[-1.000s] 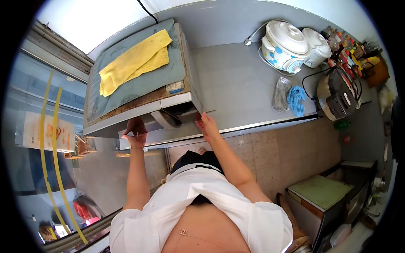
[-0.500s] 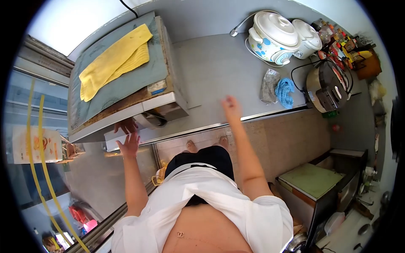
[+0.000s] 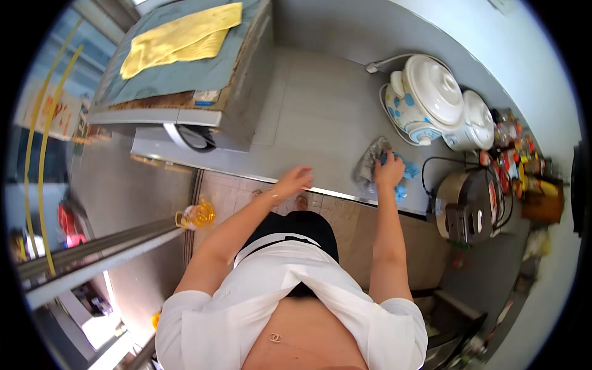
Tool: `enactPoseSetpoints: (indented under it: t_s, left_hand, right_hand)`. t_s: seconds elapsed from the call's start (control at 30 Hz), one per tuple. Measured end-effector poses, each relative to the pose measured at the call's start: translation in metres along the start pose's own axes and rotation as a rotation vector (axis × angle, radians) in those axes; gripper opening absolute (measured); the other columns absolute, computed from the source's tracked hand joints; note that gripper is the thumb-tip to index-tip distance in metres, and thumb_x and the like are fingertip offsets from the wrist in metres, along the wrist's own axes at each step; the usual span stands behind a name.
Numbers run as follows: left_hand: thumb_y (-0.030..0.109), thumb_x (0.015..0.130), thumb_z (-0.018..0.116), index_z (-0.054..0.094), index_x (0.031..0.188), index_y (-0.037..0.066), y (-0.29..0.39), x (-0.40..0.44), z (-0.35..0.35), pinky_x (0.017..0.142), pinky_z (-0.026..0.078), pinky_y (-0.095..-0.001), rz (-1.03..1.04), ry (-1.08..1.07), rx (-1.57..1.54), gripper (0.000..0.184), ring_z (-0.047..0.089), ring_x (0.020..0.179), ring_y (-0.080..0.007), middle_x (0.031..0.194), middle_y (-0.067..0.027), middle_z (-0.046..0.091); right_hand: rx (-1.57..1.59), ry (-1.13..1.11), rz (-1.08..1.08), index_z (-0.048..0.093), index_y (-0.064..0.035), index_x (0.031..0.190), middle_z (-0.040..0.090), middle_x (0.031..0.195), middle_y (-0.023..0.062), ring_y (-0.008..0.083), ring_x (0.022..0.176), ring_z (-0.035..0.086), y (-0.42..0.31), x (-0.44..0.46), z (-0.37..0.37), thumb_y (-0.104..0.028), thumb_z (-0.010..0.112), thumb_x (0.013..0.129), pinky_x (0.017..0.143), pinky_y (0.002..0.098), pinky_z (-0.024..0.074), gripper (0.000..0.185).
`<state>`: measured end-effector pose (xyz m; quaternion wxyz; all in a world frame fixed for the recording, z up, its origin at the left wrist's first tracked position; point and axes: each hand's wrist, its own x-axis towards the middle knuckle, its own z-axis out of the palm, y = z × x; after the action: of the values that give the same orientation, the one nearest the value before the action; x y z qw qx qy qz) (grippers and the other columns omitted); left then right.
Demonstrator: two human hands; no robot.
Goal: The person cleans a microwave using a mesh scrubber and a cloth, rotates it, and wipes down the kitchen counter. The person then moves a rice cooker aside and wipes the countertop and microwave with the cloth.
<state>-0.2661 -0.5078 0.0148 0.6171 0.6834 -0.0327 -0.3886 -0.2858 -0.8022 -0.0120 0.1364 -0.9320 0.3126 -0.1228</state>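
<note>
My right hand (image 3: 390, 171) is on a crumpled blue cloth (image 3: 409, 169) near the counter's front edge, its fingers closed on the fabric. A grey, speckled cloth (image 3: 366, 166) lies against the blue one, just left of my fingers. I cannot tell whether the fingertips also catch the grey cloth. My left hand (image 3: 295, 182) hovers at the front edge of the counter, holding nothing, with its fingers loosely stretched out.
On the grey counter (image 3: 314, 117) stand a white pot with blue dots (image 3: 425, 98), a smaller white pot (image 3: 472, 123) and a dark cooker (image 3: 465, 206). Several bottles crowd behind them. At left a boxy appliance (image 3: 246, 105) carries a yellow towel (image 3: 185, 42). An oil bottle (image 3: 200, 214) stands below.
My right hand has moved right across the counter and closed on the blue cloth. My left hand has left the appliance's front and come right. The view has turned toward the pots.
</note>
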Motion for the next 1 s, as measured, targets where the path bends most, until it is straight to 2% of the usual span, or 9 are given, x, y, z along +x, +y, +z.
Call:
enactPoseSetpoints:
  t_s: [0.17, 0.27, 0.37, 0.47, 0.6, 0.67, 0.8, 0.93, 1.0]
  left_hand:
    - [0.030, 0.074, 0.066, 0.046, 0.121, 0.005, -0.021, 0.071, 0.060, 0.081, 0.046, -0.0358, 0.424, 0.547, 0.217, 0.057, 0.058, 0.094, -0.0284, 0.112, -0.0157, 0.057]
    - [0.025, 0.072, 0.067, 0.054, 0.114, 0.006, -0.014, 0.070, 0.043, 0.078, 0.046, -0.0334, 0.225, 0.488, 0.348, 0.048, 0.058, 0.094, -0.0287, 0.105, -0.0153, 0.060]
    - [0.021, 0.071, 0.066, 0.059, 0.104, 0.003, -0.011, 0.035, 0.024, 0.080, 0.046, -0.0327, 0.144, 0.590, 0.291, 0.039, 0.059, 0.093, -0.0272, 0.099, -0.0155, 0.062]
    - [0.022, 0.072, 0.063, 0.059, 0.104, 0.005, -0.038, -0.006, 0.000, 0.080, 0.045, -0.0356, 0.175, 0.580, 0.385, 0.037, 0.059, 0.091, -0.0310, 0.098, -0.0162, 0.061]
    - [0.017, 0.071, 0.063, 0.062, 0.098, 0.004, -0.056, -0.043, -0.019, 0.077, 0.047, -0.0339, 0.151, 0.587, 0.327, 0.030, 0.060, 0.087, -0.0290, 0.095, -0.0146, 0.062]
    - [0.015, 0.071, 0.062, 0.062, 0.097, 0.005, -0.050, -0.057, -0.022, 0.076, 0.047, -0.0333, 0.170, 0.672, 0.440, 0.028, 0.060, 0.086, -0.0280, 0.094, -0.0140, 0.062]
    - [0.015, 0.071, 0.061, 0.063, 0.096, 0.007, -0.038, -0.063, -0.026, 0.076, 0.048, -0.0334, 0.087, 0.767, 0.336, 0.026, 0.060, 0.086, -0.0268, 0.094, -0.0137, 0.062]
    - [0.014, 0.071, 0.059, 0.062, 0.098, 0.007, -0.022, -0.061, -0.036, 0.076, 0.048, -0.0349, 0.067, 0.824, 0.341, 0.028, 0.060, 0.087, -0.0281, 0.095, -0.0144, 0.061]
    - [0.014, 0.071, 0.057, 0.060, 0.101, 0.007, -0.021, -0.063, -0.040, 0.076, 0.048, -0.0363, 0.057, 0.828, 0.376, 0.030, 0.059, 0.087, -0.0298, 0.096, -0.0151, 0.061]
  right_hand:
    - [0.404, -0.171, -0.332, 0.060, -0.0101, 0.102, 0.056, 0.097, 0.0176, 0.0346, 0.089, 0.054, -0.059, -0.005, 0.017, -0.026, 0.072, 0.068, 0.077, 0.0400, 0.0445, 0.039]
    - [0.665, -0.478, -0.175, 0.059, -0.0052, 0.105, 0.060, 0.088, 0.0118, 0.0205, 0.081, 0.057, -0.077, 0.001, 0.009, -0.028, 0.072, 0.072, 0.072, 0.0315, 0.0458, 0.042]
    - [0.974, -0.453, 0.079, 0.058, -0.0013, 0.106, 0.060, 0.090, 0.0094, 0.0141, 0.079, 0.055, -0.080, 0.040, 0.007, -0.024, 0.071, 0.075, 0.070, 0.0255, 0.0447, 0.041]
    - [1.212, -0.484, 0.014, 0.061, -0.0016, 0.102, 0.057, 0.087, 0.0068, 0.0139, 0.077, 0.053, -0.127, 0.077, -0.010, -0.025, 0.072, 0.072, 0.067, 0.0260, 0.0441, 0.040]
    - [1.150, -0.359, -0.324, 0.061, -0.0023, 0.104, 0.060, 0.089, 0.0104, 0.0185, 0.083, 0.055, -0.223, 0.121, 0.017, -0.024, 0.072, 0.071, 0.074, 0.0290, 0.0444, 0.041]
    - [1.110, -0.333, -0.437, 0.057, -0.0041, 0.111, 0.057, 0.108, 0.0165, 0.0275, 0.101, 0.053, -0.270, 0.149, 0.040, -0.031, 0.070, 0.072, 0.087, 0.0334, 0.0411, 0.049]
    - [0.488, -0.348, -0.813, 0.047, -0.0084, 0.123, 0.032, 0.137, 0.0193, 0.0343, 0.129, 0.025, -0.323, 0.170, 0.101, -0.038, 0.065, 0.073, 0.106, 0.0373, 0.0218, 0.061]
    - [0.541, -0.066, -0.873, 0.050, -0.0055, 0.118, 0.041, 0.129, 0.0209, 0.0361, 0.122, 0.035, -0.327, 0.141, 0.129, -0.023, 0.064, 0.069, 0.103, 0.0404, 0.0273, 0.055]
    - [0.598, -0.119, -0.962, 0.052, -0.0042, 0.113, 0.044, 0.124, 0.0205, 0.0361, 0.117, 0.039, -0.313, 0.118, 0.129, -0.019, 0.064, 0.067, 0.100, 0.0423, 0.0301, 0.050]
